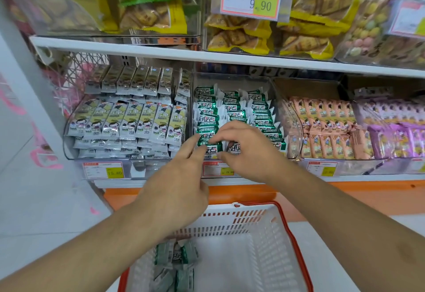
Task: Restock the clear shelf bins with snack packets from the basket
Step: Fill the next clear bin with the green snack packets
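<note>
At the middle bin, both hands pinch green packets, fingertips partly hidden: left hand, right hand.

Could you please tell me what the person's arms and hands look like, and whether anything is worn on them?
Both forearms are bare as far as the picture shows: no sleeves, gloves, watch or bracelets in view. The left hand and right hand show no rings on the parts that can be seen. The fingernails look short and unpainted.
</note>
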A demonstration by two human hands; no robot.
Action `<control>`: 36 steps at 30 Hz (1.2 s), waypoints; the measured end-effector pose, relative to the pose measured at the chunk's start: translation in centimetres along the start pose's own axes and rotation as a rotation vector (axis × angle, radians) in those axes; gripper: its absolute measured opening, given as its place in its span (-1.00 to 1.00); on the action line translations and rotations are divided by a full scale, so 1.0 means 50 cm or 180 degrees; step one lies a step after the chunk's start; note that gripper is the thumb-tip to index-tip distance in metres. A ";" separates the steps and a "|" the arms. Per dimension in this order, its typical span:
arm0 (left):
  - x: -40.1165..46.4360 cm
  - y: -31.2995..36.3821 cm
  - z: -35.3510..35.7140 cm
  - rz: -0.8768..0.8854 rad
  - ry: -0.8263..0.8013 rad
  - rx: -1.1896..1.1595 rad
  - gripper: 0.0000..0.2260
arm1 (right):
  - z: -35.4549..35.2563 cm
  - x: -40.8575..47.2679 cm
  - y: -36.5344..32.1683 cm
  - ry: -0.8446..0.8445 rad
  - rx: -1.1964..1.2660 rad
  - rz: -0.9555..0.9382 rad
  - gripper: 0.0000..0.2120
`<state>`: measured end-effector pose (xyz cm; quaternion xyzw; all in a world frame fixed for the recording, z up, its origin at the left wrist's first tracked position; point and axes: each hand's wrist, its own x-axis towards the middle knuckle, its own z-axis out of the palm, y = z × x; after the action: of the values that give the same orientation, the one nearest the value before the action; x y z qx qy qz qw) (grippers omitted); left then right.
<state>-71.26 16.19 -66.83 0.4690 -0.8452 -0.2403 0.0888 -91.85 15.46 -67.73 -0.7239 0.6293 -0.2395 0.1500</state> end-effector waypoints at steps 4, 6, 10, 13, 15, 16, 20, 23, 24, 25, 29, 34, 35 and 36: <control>0.003 -0.016 0.001 0.0135 0.0028 0.0003 -0.35 | -0.005 -0.008 -0.007 -0.0146 0.0010 0.0039 -0.64; 0.003 -0.025 0.002 0.0215 0.0021 -0.0003 -0.35 | -0.008 -0.015 -0.009 -0.0216 0.0010 0.0049 -0.60; -0.010 -0.034 -0.001 0.0412 0.0148 -0.0088 -0.40 | -0.018 -0.047 -0.015 -0.0045 0.0086 0.0084 -0.53; -0.031 -0.045 -0.008 0.0374 0.0274 -0.0188 -0.58 | -0.023 -0.088 -0.035 0.0323 0.0177 0.0044 -0.73; -0.042 -0.066 -0.001 0.0190 0.0194 -0.0135 -0.74 | 0.000 -0.114 -0.048 0.0102 0.0410 0.0027 -0.86; -0.044 -0.081 0.007 0.0073 0.0109 -0.0077 -0.81 | 0.023 -0.125 -0.052 -0.0189 0.0474 0.0115 -0.89; -0.058 -0.162 0.080 -0.0599 -0.0484 0.0492 -0.72 | 0.194 -0.166 -0.026 -0.1696 -0.0273 0.0486 -0.87; -0.073 -0.234 0.167 -0.1316 -0.0780 0.0518 -0.43 | 0.343 -0.205 -0.002 -0.2777 -0.0579 0.0688 -0.64; -0.078 -0.259 0.196 -0.1531 -0.0859 0.0485 -0.36 | 0.393 -0.220 0.006 -0.3072 -0.0604 0.0793 -0.57; -0.083 -0.283 0.223 -0.1715 -0.0941 0.0398 -0.29 | 0.441 -0.236 0.014 -0.3272 -0.0592 0.0905 -0.50; -0.106 -0.354 0.301 -0.2122 -0.1437 -0.0080 -0.08 | 0.618 -0.313 0.038 -0.3637 -0.0203 0.1367 -0.29; -0.099 -0.380 0.347 -0.2163 -0.1455 -0.0131 0.02 | 0.698 -0.391 0.046 -0.3479 -0.0271 0.1559 -0.35; -0.095 -0.385 0.353 -0.2146 -0.1467 -0.0086 0.03 | 0.696 -0.392 0.046 -0.3385 -0.0235 0.1576 -0.42; -0.092 -0.386 0.356 -0.2154 -0.1480 -0.0061 0.04 | 0.692 -0.388 0.046 -0.3310 -0.0219 0.1563 -0.51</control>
<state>-60.95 17.18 -91.39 0.6529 -0.6385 -0.3634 -0.1843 -77.04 31.23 -101.04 -0.5837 0.6299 0.2103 0.4672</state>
